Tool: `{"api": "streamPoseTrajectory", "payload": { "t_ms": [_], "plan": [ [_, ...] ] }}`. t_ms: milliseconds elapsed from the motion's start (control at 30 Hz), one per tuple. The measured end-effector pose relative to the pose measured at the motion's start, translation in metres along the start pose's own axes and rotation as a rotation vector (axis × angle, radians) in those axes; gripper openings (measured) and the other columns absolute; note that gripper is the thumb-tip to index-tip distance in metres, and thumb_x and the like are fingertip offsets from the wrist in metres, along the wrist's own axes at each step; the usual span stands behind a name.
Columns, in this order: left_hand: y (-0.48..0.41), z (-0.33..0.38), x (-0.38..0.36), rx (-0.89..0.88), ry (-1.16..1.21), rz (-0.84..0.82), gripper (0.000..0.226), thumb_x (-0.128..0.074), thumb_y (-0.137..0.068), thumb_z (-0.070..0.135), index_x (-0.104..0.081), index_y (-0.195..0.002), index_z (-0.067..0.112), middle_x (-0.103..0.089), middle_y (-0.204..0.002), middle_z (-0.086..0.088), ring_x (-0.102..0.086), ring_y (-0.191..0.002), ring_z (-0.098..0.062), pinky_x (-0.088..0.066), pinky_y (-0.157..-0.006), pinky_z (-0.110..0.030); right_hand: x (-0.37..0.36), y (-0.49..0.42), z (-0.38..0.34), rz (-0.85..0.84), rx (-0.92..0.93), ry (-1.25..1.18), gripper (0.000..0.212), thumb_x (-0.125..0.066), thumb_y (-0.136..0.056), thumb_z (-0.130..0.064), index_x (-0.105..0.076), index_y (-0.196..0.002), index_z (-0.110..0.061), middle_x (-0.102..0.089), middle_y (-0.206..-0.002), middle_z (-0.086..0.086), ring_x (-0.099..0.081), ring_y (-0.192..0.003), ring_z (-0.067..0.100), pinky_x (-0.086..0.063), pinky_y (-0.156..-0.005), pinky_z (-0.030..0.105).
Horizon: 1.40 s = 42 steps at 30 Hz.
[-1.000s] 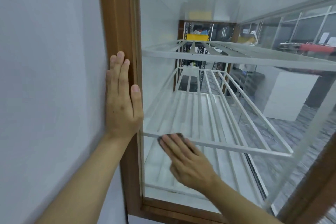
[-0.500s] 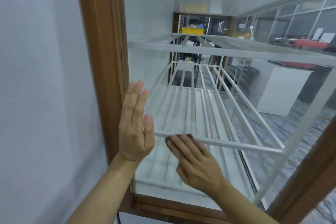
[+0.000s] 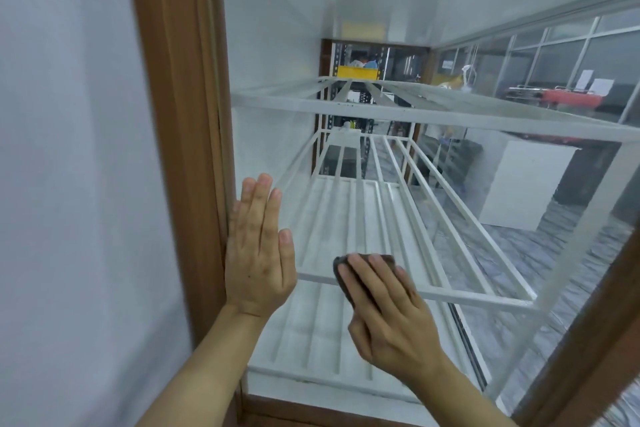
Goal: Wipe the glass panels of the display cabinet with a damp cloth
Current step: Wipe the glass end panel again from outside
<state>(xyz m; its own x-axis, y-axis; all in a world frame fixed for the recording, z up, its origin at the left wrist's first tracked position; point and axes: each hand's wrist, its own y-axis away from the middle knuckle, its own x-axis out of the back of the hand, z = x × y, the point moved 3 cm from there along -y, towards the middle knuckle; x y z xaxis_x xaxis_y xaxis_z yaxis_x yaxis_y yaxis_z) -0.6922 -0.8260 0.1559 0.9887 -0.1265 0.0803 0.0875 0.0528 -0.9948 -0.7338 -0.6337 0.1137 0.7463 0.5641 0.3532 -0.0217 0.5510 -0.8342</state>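
Note:
The display cabinet's end glass panel (image 3: 398, 28) fills the view, set in a brown wooden frame (image 3: 180, 121). My right hand (image 3: 388, 312) lies flat against the lower part of the glass, pressing a dark brown cloth (image 3: 349, 274) under its fingers; only the cloth's upper and left edges show. My left hand (image 3: 258, 250) is flat with fingers together and pointing up, resting on the glass right beside the left frame post, holding nothing.
White metal rack shelves (image 3: 398, 111) run away inside the cabinet on two levels. A plain white wall (image 3: 69, 184) stands to the left of the frame. Through the right-hand glass I see a room with a white block (image 3: 519, 184) and a grey floor.
My left hand slid off the wooden frame post onto the glass to its right and lower. My right hand with the cloth shifted slightly rightward along the lower glass.

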Motion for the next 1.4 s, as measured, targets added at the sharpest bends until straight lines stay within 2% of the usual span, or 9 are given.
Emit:
{"api": "streamPoseTrajectory", "payload": {
  "t_ms": [200,400,633,767,867,1000,1100,1267,1400],
  "plan": [
    [0.0,-0.002,0.0,-0.01,-0.018,-0.001,0.047,-0.026,-0.109,0.017,-0.029,-0.152,-0.003,-0.029,-0.161,-0.015,-0.018,-0.157,-0.027,-0.018,-0.127,-0.045,0.022,-0.12,0.01,0.328,-0.388,-0.171,0.053,-0.037,-0.098,-0.012,-0.047,-0.148,0.002,-0.041,-0.155,0.02,-0.031,-0.148,0.036,-0.034,-0.117,0.06],
    [0.0,-0.001,-0.001,-0.012,-0.009,-0.014,0.048,-0.026,-0.109,0.017,-0.028,-0.152,-0.002,-0.03,-0.16,-0.017,-0.015,-0.158,-0.025,-0.018,-0.127,-0.045,-0.01,-0.008,-0.018,0.032,-0.093,-0.014,0.066,-0.047,-0.091,-0.017,-0.036,-0.156,-0.009,-0.023,-0.169,0.005,-0.023,-0.156,0.022,-0.018,-0.128,0.041],
    [-0.002,0.0,0.0,0.002,-0.036,-0.027,0.053,-0.034,-0.108,0.03,-0.031,-0.15,-0.002,-0.029,-0.16,-0.019,-0.012,-0.158,-0.023,-0.019,-0.127,-0.046,0.024,-0.107,0.019,0.338,-0.373,-0.133,0.058,-0.048,-0.092,-0.009,-0.047,-0.149,-0.001,-0.042,-0.156,0.017,-0.031,-0.149,0.033,-0.035,-0.116,0.06],
    [-0.001,-0.001,0.0,-0.017,-0.041,-0.029,0.053,-0.035,-0.108,0.03,-0.031,-0.15,-0.003,-0.03,-0.159,-0.02,-0.012,-0.158,-0.024,-0.019,-0.127,-0.045,-0.007,-0.048,-0.018,0.114,-0.142,-0.061,0.062,-0.044,-0.096,-0.018,-0.035,-0.157,-0.007,-0.025,-0.166,0.01,-0.022,-0.155,0.027,-0.022,-0.125,0.048],
    [-0.001,-0.001,0.0,-0.022,-0.045,-0.025,0.053,-0.034,-0.108,0.029,-0.031,-0.149,-0.003,-0.029,-0.159,-0.021,-0.011,-0.159,-0.024,-0.018,-0.127,-0.046,-0.008,0.016,-0.005,-0.006,0.007,0.02,0.07,-0.049,-0.089,-0.017,-0.036,-0.157,-0.012,-0.023,-0.169,0.005,-0.025,-0.155,0.022,-0.024,-0.125,0.043],
    [0.0,0.002,-0.002,-0.024,-0.073,-0.018,0.054,-0.034,-0.106,0.027,-0.03,-0.149,-0.005,-0.028,-0.159,-0.022,-0.01,-0.159,-0.025,-0.017,-0.127,-0.047,0.024,-0.04,0.034,0.181,-0.149,-0.09,0.056,-0.049,-0.093,-0.014,-0.046,-0.148,-0.004,-0.039,-0.156,0.014,-0.033,-0.148,0.031,-0.042,-0.109,0.058],
    [-0.001,0.001,-0.003,-0.022,-0.079,-0.02,0.054,-0.035,-0.106,0.026,-0.03,-0.149,-0.005,-0.029,-0.158,-0.022,-0.011,-0.158,-0.025,-0.017,-0.127,-0.046,0.027,-0.098,0.033,0.345,-0.361,-0.161,0.052,-0.044,-0.095,-0.009,-0.051,-0.145,0.004,-0.044,-0.153,0.022,-0.034,-0.145,0.038,-0.04,-0.11,0.063],
    [-0.004,0.002,0.002,-0.023,-0.031,-0.023,0.052,-0.041,-0.104,0.024,-0.032,-0.148,-0.003,-0.029,-0.158,-0.022,-0.013,-0.158,-0.025,-0.021,-0.126,-0.048,-0.004,-0.014,-0.009,0.055,-0.066,-0.051,0.067,-0.05,-0.091,-0.017,-0.036,-0.156,-0.009,-0.033,-0.162,0.009,-0.022,-0.156,0.024,-0.026,-0.124,0.046],
    [-0.004,0.014,0.004,0.041,-0.008,-0.021,0.055,-0.044,-0.1,0.017,-0.033,-0.149,-0.007,-0.031,-0.158,-0.024,-0.018,-0.156,-0.032,-0.021,-0.125,-0.052,0.024,0.002,0.044,0.093,-0.087,-0.061,0.06,-0.049,-0.092,-0.015,-0.043,-0.151,-0.004,-0.039,-0.156,0.012,-0.032,-0.15,0.029,-0.038,-0.112,0.055]
  ]
}}
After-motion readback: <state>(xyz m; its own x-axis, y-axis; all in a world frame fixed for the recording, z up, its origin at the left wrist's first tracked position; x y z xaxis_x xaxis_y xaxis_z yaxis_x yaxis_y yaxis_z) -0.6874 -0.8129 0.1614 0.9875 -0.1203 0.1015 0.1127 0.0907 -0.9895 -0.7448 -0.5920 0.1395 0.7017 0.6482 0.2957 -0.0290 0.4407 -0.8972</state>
